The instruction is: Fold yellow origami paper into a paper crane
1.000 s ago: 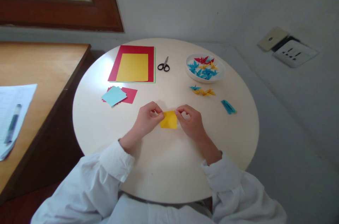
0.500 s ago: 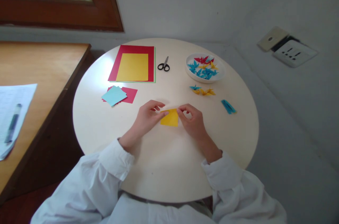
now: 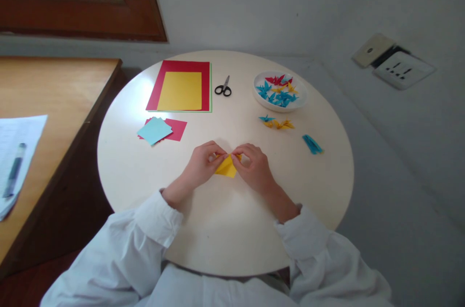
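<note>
Head view: left hand (image 3: 202, 162) and right hand (image 3: 255, 167), closer together now (almost touching), pinch the yellow paper (image 3: 226, 168).

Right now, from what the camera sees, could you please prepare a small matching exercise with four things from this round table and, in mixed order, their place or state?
1. Small yellow paper
2. Scissors
3. White dish
4. Light-blue paper square

A. lies over smaller red paper
B. holds folded paper cranes
C. pinched by the left hand and right hand
D. black-handled, beside the large red sheet

Pairs: 1-C, 2-D, 3-B, 4-A
</note>
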A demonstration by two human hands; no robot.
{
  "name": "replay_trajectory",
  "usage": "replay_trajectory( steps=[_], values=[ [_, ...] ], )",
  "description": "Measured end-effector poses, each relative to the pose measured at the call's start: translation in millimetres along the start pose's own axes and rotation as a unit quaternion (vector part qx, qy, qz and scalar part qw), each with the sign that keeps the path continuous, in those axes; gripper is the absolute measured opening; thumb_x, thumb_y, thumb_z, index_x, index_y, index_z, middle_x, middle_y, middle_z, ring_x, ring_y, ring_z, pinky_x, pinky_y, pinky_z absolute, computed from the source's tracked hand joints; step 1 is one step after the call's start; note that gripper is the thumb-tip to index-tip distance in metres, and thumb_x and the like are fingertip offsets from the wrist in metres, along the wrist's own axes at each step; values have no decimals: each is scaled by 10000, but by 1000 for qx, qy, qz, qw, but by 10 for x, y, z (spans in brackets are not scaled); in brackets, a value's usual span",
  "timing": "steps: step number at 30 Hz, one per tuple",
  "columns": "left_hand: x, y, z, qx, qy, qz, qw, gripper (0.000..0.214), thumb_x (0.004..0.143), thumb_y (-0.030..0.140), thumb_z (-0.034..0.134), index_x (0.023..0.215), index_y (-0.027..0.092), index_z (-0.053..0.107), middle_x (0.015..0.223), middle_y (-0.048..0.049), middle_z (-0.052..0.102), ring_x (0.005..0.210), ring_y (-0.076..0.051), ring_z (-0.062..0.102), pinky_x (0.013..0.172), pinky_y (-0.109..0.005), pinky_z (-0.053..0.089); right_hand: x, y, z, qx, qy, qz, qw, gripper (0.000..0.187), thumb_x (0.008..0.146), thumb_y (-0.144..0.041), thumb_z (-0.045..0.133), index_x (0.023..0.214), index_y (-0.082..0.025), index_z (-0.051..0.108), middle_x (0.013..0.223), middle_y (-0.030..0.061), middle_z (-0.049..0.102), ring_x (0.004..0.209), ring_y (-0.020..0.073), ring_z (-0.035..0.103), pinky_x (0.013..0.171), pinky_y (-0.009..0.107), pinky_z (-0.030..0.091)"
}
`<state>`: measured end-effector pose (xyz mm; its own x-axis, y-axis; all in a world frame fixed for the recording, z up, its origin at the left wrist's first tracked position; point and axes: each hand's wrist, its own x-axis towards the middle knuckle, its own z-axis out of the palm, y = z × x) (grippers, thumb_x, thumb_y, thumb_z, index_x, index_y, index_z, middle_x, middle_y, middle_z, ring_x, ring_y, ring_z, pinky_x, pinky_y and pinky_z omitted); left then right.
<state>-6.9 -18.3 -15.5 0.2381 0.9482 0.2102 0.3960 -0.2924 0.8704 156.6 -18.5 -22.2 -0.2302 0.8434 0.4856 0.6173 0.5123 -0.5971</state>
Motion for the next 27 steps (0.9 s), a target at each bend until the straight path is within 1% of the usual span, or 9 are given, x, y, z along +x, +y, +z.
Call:
replay_trajectory(
  steps=[4, 8, 10, 12, 16, 21, 24, 27],
  values=[
    [-1, 31, -27, 16, 12, 1, 1000, 126, 772, 198, 541, 684, 176, 629, 720, -41, 619, 668, -147, 585, 583, -252, 461, 2, 36, -40, -20, 9, 10, 1000, 91, 757, -154, 527, 693, -215, 551, 727, 25, 671, 728, 186, 622, 696, 331, 420],
    [9, 52, -58, 12, 51, -27, 998, 136, 769, 239, 559, 663, 177, 619, 697, -32, 616, 657, -146, 582, 558, -243, 452, 21, 122, -140, -32, 44, 59, 997, 85, 733, -154, 539, 671, -210, 551, 711, 25, 664, 717, 191, 618, 714, 345, 422],
    [13, 61, -68, 8, 65, -43, 997, 141, 765, 250, 563, 655, 177, 613, 689, -26, 616, 658, -145, 584, 560, -241, 454, 31, 141, -178, -15, 76, 94, 993, 82, 744, -180, 539, 670, -208, 557, 705, 28, 657, 709, 190, 611, 705, 344, 433],
    [14, 74, -69, 2, 67, -49, 997, 139, 760, 255, 567, 652, 178, 612, 684, -22, 616, 655, -144, 585, 560, -240, 458, 35, 128, -185, 28, 81, 115, 990, 89, 773, -229, 538, 697, -207, 578, 720, 31, 659, 713, 183, 608, 678, 325, 446],
    [8, 107, -55, -13, 57, -55, 997, 137, 763, 266, 570, 670, 175, 613, 689, -23, 618, 643, -141, 587, 541, -234, 456, 20, 61, -112, 96, 18, 125, 987, 113, 783, -291, 569, 811, -203, 635, 818, 41, 696, 749, 173, 624, 649, 292, 462],
    [7, 101, -33, -11, 58, -62, 996, 122, 758, 258, 571, 692, 170, 625, 716, -35, 636, 671, -150, 595, 568, -247, 463, -5, 40, -31, 104, -5, 112, 988, 115, 785, -232, 539, 717, -198, 626, 715, 27, 681, 686, 162, 617, 640, 282, 470],
    [6, 69, -13, -27, 37, -50, 998, 109, 755, 246, 559, 731, 175, 638, 751, -46, 645, 706, -159, 602, 587, -257, 478, -14, 22, -8, 94, -18, 96, 991, 113, 778, -227, 553, 699, -204, 629, 694, 21, 681, 659, 161, 612, 644, 287, 467],
    [1, 48, 6, -46, 18, -36, 998, 92, 737, 222, 546, 710, 176, 621, 753, -46, 638, 719, -160, 605, 612, -264, 493, -23, -14, 17, 77, -42, 71, 994, 118, 779, -215, 557, 689, -208, 633, 679, 17, 681, 645, 159, 608, 660, 294, 460]
  ],
)
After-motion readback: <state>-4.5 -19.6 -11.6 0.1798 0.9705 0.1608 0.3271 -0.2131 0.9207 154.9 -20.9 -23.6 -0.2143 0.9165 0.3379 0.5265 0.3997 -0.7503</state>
